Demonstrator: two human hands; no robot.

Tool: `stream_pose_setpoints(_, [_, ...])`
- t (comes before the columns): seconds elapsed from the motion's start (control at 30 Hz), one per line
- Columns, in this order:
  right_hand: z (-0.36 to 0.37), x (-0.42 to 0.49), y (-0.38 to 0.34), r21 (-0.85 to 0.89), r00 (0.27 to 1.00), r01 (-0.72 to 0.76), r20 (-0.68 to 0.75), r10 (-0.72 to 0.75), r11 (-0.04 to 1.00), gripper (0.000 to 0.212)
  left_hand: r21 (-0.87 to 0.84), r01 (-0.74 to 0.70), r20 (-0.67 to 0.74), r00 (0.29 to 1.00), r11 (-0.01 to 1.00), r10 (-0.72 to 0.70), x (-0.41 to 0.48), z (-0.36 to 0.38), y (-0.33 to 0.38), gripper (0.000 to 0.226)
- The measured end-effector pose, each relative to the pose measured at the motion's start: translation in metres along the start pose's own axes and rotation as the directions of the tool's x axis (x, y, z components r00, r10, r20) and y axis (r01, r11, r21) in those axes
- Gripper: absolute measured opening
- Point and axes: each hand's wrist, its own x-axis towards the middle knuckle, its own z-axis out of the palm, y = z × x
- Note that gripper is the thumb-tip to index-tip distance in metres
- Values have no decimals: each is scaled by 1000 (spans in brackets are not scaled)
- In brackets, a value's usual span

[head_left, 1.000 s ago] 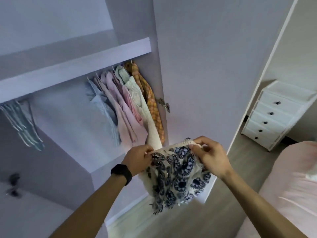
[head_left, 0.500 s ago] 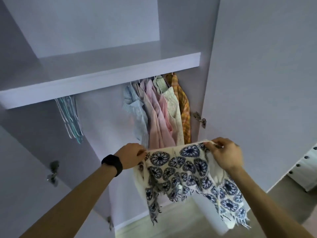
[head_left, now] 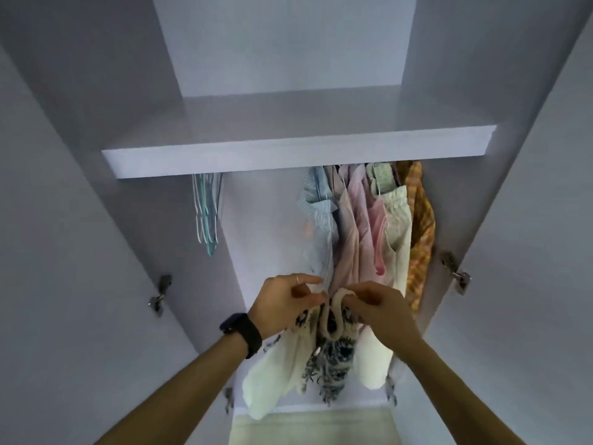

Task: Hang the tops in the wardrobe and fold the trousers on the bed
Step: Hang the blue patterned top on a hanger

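With left hand (head_left: 282, 303) and right hand (head_left: 375, 306) pinching the top (head_left: 327, 354) close together, keep one grip and fetch a hanger (head_left: 207, 216) from under the left end of the shelf (head_left: 199, 162).

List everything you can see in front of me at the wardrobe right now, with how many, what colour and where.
Wardrobe shelf: one, white, across the top.
Hung tops: about six, blue, pinks, cream, orange check, under the shelf on the right.
Empty hangers: a bunch, count unclear, teal and white, under the shelf on the left.
Hinges: two clear, metal, one on each door side.
Patterned garment: one, cream with blue print, hanging from both hands in front of the wardrobe.
Watch: one, black, on the left wrist.
Left hand: one, pinches the garment's top edge.
Right hand: one, pinches the same edge.
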Motion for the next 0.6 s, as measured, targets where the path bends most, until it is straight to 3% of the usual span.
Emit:
stream_pose_setpoints(0.1, [20, 17, -8, 162, 998, -47, 53, 39, 986, 8, 32, 38, -46, 998, 999, -36, -9, 1, -4, 37])
stream_pose_setpoints(0.2, [40, 26, -11, 298, 971, -95, 237, 23, 950, 10, 154, 15, -168, 986, 988, 11, -21, 2, -11, 30])
stream_pose_setpoints(0.3, [57, 30, -11, 333, 919, -131, 393, -11, 934, 13, 305, 130, -302, 953, 943, -34, -38, -9, -22, 10])
stream_pose_setpoints(0.37, [67, 33, -10, 317, 888, -127, 458, -35, 940, 13, 387, 232, -382, 921, 893, -74, -50, -21, -28, 15])
stream_pose_setpoints(0.47, [86, 42, -9, 243, 873, -101, 486, -31, 965, 16, 597, 292, -435, 900, 747, -4, -65, -44, -33, 19])
stream_pose_setpoints(0.6, [134, 73, -31, 66, 876, 37, 479, -64, 997, 15, 852, 333, -454, 854, 404, 254, -76, -98, -36, 6])
